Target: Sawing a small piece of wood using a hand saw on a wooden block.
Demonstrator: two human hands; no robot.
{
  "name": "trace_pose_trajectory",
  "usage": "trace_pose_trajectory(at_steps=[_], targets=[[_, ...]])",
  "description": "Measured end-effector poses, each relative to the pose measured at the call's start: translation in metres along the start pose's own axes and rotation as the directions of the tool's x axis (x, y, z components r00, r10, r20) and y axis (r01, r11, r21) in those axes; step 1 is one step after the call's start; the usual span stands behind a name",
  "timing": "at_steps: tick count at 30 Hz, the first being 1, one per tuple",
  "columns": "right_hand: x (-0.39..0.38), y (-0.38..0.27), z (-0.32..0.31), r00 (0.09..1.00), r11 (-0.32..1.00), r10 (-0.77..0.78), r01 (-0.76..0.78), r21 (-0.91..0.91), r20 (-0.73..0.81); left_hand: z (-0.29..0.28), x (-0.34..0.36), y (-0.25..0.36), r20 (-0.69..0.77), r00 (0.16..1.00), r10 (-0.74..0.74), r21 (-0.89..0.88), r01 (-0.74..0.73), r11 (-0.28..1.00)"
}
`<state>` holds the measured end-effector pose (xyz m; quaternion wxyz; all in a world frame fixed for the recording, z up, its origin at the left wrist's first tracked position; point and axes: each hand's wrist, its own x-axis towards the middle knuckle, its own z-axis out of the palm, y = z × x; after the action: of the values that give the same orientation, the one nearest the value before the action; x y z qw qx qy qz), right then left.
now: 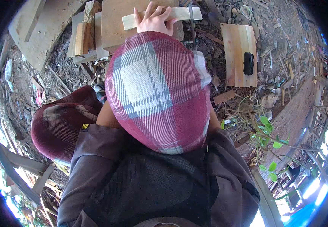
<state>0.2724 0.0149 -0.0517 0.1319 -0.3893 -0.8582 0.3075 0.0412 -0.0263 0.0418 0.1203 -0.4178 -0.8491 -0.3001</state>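
My left hand (154, 22) lies palm down across a pale wooden strip (186, 13), its fingers spread and pressing the wood. Beneath the strip is a brown wooden block (115, 28). A thin dark blade (192, 28), which looks like a saw blade, crosses the strip to the right of the hand. Its near end runs down toward my raised knee, covered in maroon and white plaid cloth (149, 83). That knee hides my right hand; only part of the right forearm shows beside it.
Short wood offcuts (86, 36) stand left of the block, near a large board (45, 30). At right, a flat plank (235, 53) bears a small black case (248, 63). Wood scraps and litter cover the ground. A leafy plant (268, 130) grows at lower right.
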Motion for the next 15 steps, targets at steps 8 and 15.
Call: trace_pose_trajectory(at_steps=[8, 15], targets=[[0.02, -0.067, -0.062, 0.976, 0.982, 0.14, -0.114, -0.151, 0.169, 0.032, -0.013, -0.031, 0.022, 0.997, 0.073, 0.192, -0.076, 0.978], [0.058, -0.105, -0.086, 0.962, 0.951, 0.167, -0.101, -0.291, 0.214, 0.032, -0.012, -0.024, 0.075, 0.995, 0.069, 0.193, -0.082, 0.978]])
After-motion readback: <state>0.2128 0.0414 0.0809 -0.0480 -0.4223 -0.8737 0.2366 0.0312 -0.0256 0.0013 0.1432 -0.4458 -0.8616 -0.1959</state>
